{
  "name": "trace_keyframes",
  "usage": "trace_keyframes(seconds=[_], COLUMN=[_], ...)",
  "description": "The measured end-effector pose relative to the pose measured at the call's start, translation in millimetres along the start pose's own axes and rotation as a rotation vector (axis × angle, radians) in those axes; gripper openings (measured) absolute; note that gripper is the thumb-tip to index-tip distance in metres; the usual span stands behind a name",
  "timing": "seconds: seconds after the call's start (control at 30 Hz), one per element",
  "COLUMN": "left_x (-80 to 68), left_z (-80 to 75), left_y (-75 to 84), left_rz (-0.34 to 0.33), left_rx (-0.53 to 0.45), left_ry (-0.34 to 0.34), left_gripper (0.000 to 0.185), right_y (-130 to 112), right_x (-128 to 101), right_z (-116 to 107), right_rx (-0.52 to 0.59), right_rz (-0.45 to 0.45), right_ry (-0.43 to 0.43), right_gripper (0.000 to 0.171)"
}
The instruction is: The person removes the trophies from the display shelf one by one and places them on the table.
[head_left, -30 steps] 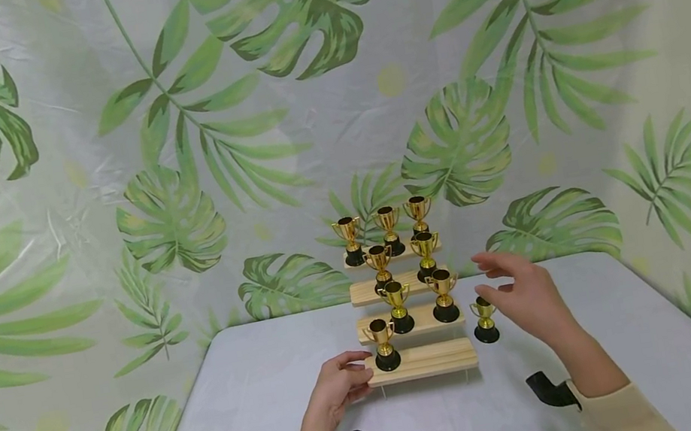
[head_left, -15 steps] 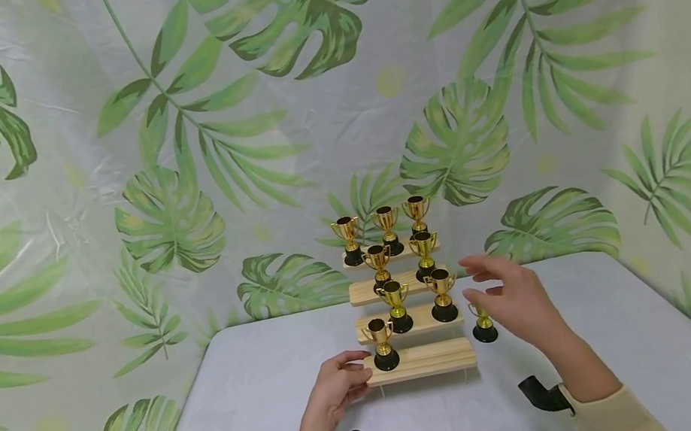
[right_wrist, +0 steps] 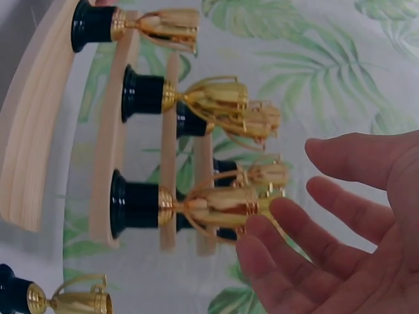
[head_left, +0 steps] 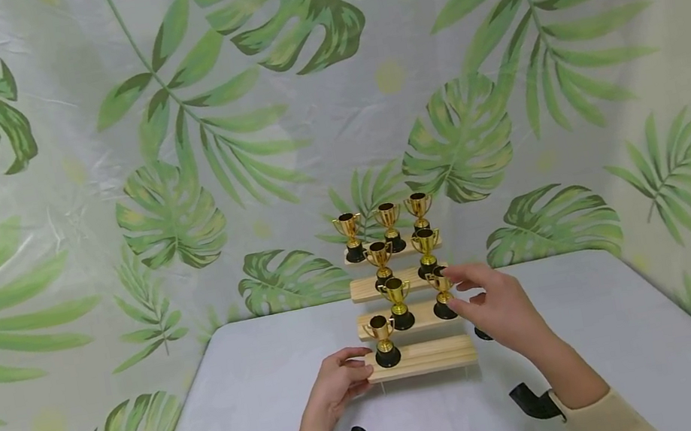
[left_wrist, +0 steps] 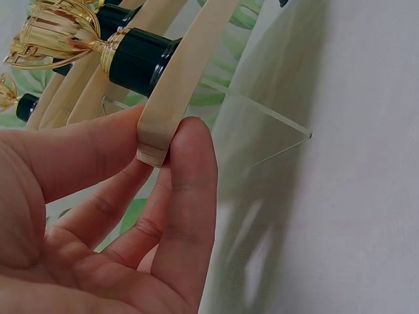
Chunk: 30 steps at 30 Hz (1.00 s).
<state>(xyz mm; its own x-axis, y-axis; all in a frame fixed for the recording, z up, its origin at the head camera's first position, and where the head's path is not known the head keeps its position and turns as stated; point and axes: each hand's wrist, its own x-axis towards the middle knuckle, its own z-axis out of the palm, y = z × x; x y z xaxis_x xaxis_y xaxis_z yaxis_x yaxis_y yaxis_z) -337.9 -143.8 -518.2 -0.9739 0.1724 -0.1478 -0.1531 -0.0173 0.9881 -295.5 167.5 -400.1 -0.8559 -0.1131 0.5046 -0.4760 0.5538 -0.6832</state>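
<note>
Head view shows that, at lower centre, the left grip (head_left: 338, 386) pinches the end of the front shelf (head_left: 438, 357). Right of centre, the right grip (head_left: 498, 306) is half spread, holding nothing, near a gold cup (head_left: 443, 309) on the second shelf (head_left: 423, 317).

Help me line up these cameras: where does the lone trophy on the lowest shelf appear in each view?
Head: lone trophy in the lower middle, upright.
Left wrist: lone trophy at upper left, sideways in the picture.
Right wrist: lone trophy at top left, also sideways.
Shared landmark: the lowest shelf, the pale board under it.
</note>
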Motion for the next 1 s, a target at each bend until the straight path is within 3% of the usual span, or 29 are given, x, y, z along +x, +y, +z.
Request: trace_keyframes(seconds=[0.47, 1.0], left_x=[4.0, 0.3], left_z=[0.8, -7.6], left_y=[-1.7, -2.0], left_rz=[-0.01, -0.008], left_rx=[-0.023, -0.072], left_ry=[0.0, -0.067], left_gripper=[0.039, 0.042], right_y=[-19, -22], right_x=[3, 6], right_z=[41, 85], right_rx=[-0.022, -0.006], right_rz=[-0.101, -0.077], right_ry=[-0.045, -0.063], right_gripper=[0.046, 0.042])
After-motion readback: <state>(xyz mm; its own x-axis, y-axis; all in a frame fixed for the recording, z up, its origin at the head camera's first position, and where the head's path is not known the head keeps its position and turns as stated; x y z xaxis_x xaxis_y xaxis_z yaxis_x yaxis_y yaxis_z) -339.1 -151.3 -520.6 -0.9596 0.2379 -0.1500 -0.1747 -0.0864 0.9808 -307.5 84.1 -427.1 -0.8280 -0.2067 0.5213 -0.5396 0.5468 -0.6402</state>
